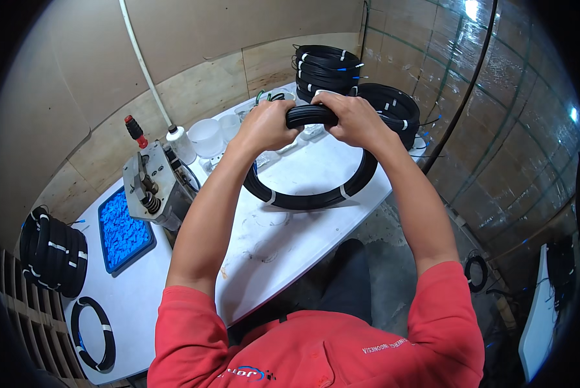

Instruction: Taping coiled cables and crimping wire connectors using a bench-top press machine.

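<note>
The person is holding a black cable coil (pixel 316 187) upright above the white bench (pixel 283 239), the left hand (pixel 267 124) and right hand (pixel 351 119) side by side, fingers of both closed around the coil's top. Beyond the coil, stacked coils (pixel 329 68) are sitting; to its left, a metal tool (pixel 151 187) and a blue tray (pixel 123 229).
</note>
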`<control>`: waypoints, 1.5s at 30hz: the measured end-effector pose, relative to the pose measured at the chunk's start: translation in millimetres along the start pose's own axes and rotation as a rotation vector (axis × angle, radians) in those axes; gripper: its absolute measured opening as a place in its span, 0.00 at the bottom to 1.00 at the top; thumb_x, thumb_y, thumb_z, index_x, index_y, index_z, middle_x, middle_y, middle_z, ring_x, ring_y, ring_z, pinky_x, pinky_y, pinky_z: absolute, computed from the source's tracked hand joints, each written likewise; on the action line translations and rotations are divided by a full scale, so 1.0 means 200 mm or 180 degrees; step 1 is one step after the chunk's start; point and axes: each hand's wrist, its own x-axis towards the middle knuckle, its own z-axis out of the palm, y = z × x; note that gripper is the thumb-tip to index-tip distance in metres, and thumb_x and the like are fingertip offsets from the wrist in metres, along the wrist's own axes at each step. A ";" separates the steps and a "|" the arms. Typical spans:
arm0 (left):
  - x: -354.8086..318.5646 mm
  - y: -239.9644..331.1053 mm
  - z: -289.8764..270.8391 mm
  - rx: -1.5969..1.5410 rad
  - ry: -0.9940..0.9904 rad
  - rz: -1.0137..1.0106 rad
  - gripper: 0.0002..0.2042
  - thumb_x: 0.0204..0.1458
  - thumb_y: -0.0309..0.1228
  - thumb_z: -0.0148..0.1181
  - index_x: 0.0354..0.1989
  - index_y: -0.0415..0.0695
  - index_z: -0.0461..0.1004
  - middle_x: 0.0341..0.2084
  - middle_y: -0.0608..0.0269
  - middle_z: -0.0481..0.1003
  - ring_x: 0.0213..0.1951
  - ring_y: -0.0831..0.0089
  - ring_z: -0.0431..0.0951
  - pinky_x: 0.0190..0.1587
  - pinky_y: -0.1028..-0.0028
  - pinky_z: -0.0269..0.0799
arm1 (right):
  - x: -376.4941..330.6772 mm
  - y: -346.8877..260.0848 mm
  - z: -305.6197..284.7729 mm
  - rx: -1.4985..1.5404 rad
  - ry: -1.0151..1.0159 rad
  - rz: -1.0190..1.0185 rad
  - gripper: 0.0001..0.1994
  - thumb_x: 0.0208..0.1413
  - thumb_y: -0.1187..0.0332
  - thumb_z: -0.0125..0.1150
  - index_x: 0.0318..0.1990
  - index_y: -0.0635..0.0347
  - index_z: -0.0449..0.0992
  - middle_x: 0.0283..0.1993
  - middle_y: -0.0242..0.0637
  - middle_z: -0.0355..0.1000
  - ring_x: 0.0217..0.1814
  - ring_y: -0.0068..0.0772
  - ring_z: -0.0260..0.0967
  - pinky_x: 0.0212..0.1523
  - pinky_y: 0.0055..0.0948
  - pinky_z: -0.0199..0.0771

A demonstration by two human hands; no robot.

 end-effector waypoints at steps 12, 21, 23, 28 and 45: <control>0.10 0.13 -0.08 0.0464 -0.0599 -0.0217 0.10 0.44 0.29 0.64 0.35 0.40 0.82 0.31 0.43 0.81 0.37 0.48 0.82 0.43 0.56 0.77 | -0.07 0.04 0.03 0.0631 0.0325 0.0146 0.23 0.44 0.76 0.67 0.51 0.55 0.73 0.39 0.46 0.79 0.41 0.52 0.79 0.43 0.40 0.78; 0.22 0.11 0.00 0.0588 -0.0779 0.0339 0.14 0.37 0.32 0.68 0.33 0.37 0.82 0.28 0.42 0.81 0.34 0.48 0.82 0.44 0.56 0.78 | 0.02 -0.02 0.02 0.0512 0.0126 0.0454 0.24 0.42 0.77 0.65 0.52 0.55 0.71 0.43 0.49 0.79 0.47 0.59 0.77 0.49 0.46 0.77; 0.17 0.04 -0.04 0.0423 -0.0742 0.0273 0.14 0.38 0.32 0.69 0.33 0.37 0.81 0.27 0.43 0.80 0.33 0.49 0.82 0.42 0.57 0.77 | 0.01 0.02 0.06 0.0493 0.0275 0.0253 0.23 0.43 0.79 0.64 0.51 0.57 0.71 0.41 0.50 0.79 0.45 0.55 0.79 0.47 0.42 0.78; 0.07 0.01 -0.04 -0.0014 -0.0511 -0.0199 0.11 0.40 0.31 0.65 0.31 0.37 0.80 0.27 0.44 0.80 0.35 0.48 0.82 0.42 0.58 0.76 | -0.03 0.08 0.03 0.0941 0.0256 0.0489 0.20 0.44 0.79 0.65 0.48 0.59 0.72 0.38 0.47 0.79 0.41 0.44 0.81 0.43 0.35 0.78; 0.13 0.10 -0.05 0.0772 -0.0686 0.0039 0.08 0.44 0.29 0.62 0.33 0.42 0.81 0.31 0.46 0.82 0.38 0.49 0.83 0.43 0.55 0.79 | 0.00 0.01 0.08 0.0950 0.0018 0.0525 0.24 0.42 0.78 0.64 0.51 0.57 0.72 0.45 0.50 0.79 0.49 0.56 0.77 0.49 0.46 0.78</control>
